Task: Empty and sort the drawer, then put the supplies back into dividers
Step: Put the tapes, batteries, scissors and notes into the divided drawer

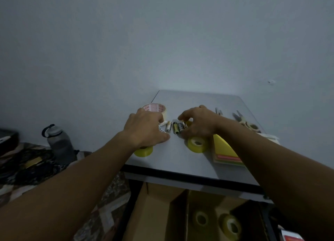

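On the grey table top [189, 161], a short row of batteries [175, 127] lies between the two hands. The left hand [144, 126] comes from the left, fingers bent down over the leftmost batteries, thumb stretched along the near side. Its fingertips are hidden, so I cannot tell whether it grips any. The right hand [197, 123] arches over the right end of the row, index finger on the far side, thumb on the near side. Whether it pinches a battery I cannot tell.

A masking tape roll [157, 108] stands just beyond the left hand. One yellow tape roll [143, 151] sits under the left wrist, another [197, 144] just near of the right hand. Sticky notes [227, 155] and scissors [244, 122] lie further right. Below, the open drawer [159, 213] holds two tape rolls [231, 226].
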The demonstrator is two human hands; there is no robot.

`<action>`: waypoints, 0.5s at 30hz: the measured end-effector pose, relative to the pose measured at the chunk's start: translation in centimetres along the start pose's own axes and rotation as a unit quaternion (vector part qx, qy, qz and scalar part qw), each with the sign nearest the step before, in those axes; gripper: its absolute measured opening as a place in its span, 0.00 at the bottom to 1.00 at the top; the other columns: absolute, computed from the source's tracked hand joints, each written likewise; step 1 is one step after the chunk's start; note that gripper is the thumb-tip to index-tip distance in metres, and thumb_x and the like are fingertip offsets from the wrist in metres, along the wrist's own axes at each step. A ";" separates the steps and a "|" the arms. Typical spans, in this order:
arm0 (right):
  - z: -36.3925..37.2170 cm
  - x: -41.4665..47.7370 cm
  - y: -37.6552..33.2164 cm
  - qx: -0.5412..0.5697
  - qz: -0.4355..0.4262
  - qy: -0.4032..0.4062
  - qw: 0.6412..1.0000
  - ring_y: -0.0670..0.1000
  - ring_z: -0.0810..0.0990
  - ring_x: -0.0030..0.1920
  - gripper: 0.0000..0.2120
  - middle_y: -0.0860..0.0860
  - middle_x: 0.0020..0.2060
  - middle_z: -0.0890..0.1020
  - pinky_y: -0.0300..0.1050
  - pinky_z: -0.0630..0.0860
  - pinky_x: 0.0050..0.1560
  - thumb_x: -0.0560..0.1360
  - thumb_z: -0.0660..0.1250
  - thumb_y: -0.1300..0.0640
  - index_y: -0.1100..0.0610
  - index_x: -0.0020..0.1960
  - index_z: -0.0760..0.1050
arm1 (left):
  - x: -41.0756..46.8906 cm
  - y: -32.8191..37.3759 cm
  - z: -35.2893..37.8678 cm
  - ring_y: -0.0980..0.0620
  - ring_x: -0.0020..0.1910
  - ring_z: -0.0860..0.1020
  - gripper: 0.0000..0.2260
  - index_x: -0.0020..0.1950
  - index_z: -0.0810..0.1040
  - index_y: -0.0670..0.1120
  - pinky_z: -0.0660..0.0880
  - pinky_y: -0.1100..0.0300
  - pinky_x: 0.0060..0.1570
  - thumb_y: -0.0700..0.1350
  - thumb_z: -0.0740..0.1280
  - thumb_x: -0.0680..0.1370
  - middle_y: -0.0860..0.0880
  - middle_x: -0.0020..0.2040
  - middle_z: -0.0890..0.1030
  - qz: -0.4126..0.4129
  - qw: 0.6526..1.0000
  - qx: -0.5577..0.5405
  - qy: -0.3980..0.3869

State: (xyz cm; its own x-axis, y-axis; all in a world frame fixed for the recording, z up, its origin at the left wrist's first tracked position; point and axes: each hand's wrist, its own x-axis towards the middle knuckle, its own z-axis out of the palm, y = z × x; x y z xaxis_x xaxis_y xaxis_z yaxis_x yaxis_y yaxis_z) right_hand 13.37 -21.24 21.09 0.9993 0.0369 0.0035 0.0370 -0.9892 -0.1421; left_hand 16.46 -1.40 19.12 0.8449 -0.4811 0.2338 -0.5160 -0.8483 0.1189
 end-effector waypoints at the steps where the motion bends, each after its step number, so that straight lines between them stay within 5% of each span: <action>1: 0.0 0.1 0.1 0.001 0.001 -0.001 1.000 0.55 0.66 0.68 0.33 0.47 0.66 0.76 0.56 0.68 0.66 0.70 0.72 0.39 0.46 0.72 0.69 | 0.2 -0.1 0.1 0.46 0.62 0.71 0.25 0.64 0.76 0.54 0.71 0.50 0.59 0.64 0.70 0.70 0.49 0.61 0.78 0.002 1.000 -0.004 0.001; 10: 0.4 0.8 0.1 0.014 -0.004 0.000 1.000 0.52 0.76 0.60 0.26 0.48 0.57 0.80 0.55 0.74 0.63 0.70 0.72 0.40 0.47 0.66 0.74 | 0.9 -0.1 -0.3 0.45 0.65 0.71 0.34 0.66 0.76 0.52 0.71 0.49 0.61 0.73 0.68 0.68 0.47 0.65 0.77 -0.007 0.999 0.023 -0.044; 15: 0.1 0.4 0.1 0.035 -0.010 -0.024 0.999 0.52 0.77 0.60 0.31 0.49 0.62 0.79 0.52 0.75 0.63 0.70 0.74 0.43 0.50 0.71 0.71 | 1.2 -0.2 -0.3 0.45 0.62 0.72 0.36 0.64 0.76 0.52 0.69 0.49 0.59 0.76 0.66 0.67 0.47 0.63 0.79 0.006 0.997 0.063 -0.042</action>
State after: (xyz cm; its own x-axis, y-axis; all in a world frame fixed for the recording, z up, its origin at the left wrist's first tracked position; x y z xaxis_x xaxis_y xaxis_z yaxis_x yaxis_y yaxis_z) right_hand 13.76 -21.35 20.97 0.9971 0.0643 -0.0408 0.0543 -0.9758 -0.2116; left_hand 17.49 -1.74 19.70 0.8504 -0.5036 0.1520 -0.5086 -0.8610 -0.0069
